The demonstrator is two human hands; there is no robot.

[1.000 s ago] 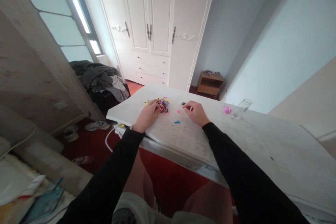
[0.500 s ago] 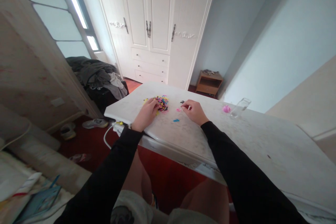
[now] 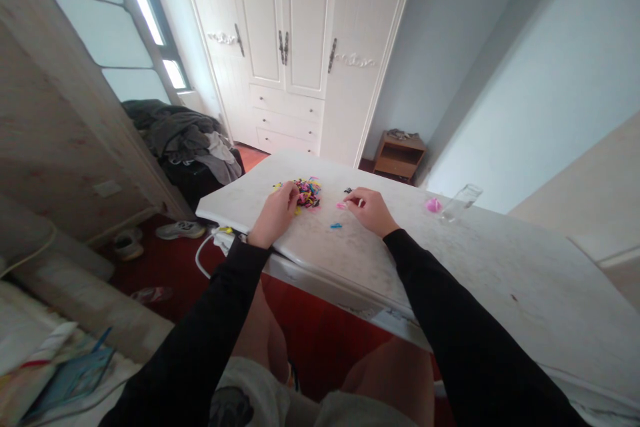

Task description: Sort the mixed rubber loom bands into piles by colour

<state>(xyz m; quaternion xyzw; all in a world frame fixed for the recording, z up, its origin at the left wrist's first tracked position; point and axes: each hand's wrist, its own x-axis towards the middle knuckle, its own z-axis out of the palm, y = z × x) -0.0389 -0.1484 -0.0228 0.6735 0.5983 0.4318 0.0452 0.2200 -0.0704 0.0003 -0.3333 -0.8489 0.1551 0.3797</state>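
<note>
At the left edge of a mixed heap of small coloured bands (image 3: pixel 310 195), my left hand (image 3: pixel 275 215) has its fingertips pinched together; what lies between them is too small to make out. My right hand (image 3: pixel 373 212) is closed in a pinch just right of a few pink bands (image 3: pixel 341 205), its fingertips at or very near them. Whether it holds one is hidden. A small black bunch (image 3: pixel 348 191) lies just beyond the right fingertips. Nearer to me, a blue bunch (image 3: pixel 336 226) rests on the white tabletop (image 3: pixel 320 257).
Toward the right of the tabletop lie a clear glass jar (image 3: pixel 461 201), tilted or on its side, and a pink round object (image 3: pixel 433 205). A white cable (image 3: pixel 201 257) hangs at the table's left edge. A wardrobe (image 3: pixel 300 20) stands behind.
My left hand has shifted slightly left along the heap's edge, showing more of it. The right hand has moved a little closer to the pink bands. The camera view has tilted slightly.
</note>
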